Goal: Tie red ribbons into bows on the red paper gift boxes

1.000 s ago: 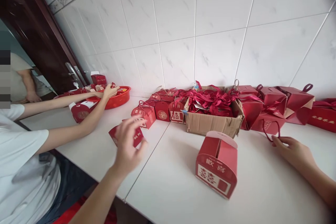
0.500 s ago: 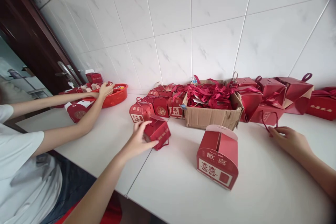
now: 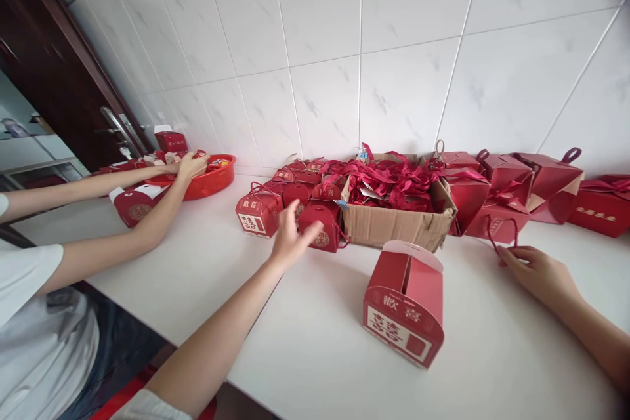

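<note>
My left hand (image 3: 295, 236) is stretched over the white table with thumb and fingers apart, just in front of a small red gift box (image 3: 322, 228) standing upright. It appears to have nothing in its grasp. At the right, my right hand (image 3: 541, 275) pinches a twisted red cord (image 3: 516, 231), which loops up in front of a red gift bag (image 3: 498, 220). Whether the cord is fixed to that bag I cannot tell. Between my hands stands a larger red gift box (image 3: 406, 305) with white panels, its top flaps folded in and a slit between them.
A cardboard carton (image 3: 398, 226) full of red ribbons (image 3: 394, 177) stands by the tiled wall. Several small boxes (image 3: 258, 213) sit left of it, larger red boxes (image 3: 556, 187) right. A co-worker's hands (image 3: 189, 167) work over a red basin (image 3: 211, 184) at the left.
My left hand has moved right and back, setting the small red box upright beside the carton and opening from it. My right hand still pinches the cord. The view has shifted slightly.
</note>
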A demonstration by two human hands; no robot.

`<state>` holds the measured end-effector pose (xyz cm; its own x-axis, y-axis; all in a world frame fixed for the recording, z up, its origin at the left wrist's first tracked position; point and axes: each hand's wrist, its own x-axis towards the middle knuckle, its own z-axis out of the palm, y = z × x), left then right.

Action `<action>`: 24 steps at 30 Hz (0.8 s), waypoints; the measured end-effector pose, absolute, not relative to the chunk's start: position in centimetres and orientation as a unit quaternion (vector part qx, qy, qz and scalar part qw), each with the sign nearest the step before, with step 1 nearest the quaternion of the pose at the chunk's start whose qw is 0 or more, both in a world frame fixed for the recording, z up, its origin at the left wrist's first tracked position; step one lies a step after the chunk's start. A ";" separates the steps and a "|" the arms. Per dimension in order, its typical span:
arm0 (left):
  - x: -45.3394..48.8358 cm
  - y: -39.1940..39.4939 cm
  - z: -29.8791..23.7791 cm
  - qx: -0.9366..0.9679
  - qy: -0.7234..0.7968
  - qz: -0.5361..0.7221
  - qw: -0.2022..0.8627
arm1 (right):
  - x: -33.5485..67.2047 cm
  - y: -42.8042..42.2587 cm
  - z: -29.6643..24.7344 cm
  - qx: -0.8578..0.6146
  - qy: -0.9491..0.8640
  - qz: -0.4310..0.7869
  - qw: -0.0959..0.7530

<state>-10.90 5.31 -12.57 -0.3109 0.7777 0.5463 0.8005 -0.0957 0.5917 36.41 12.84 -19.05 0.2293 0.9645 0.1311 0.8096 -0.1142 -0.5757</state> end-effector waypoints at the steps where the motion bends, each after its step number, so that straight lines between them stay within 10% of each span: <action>1: -12.2 5.4 -12.1 -0.546 -0.690 -0.473 0.039 | 36.4 12.8 -19.1 -0.734 -0.605 0.140 0.276; 24: -17.2 5.9 -14.7 -0.575 -0.680 -0.453 -0.039 | 36.4 12.9 -19.3 -0.719 -0.627 0.128 0.272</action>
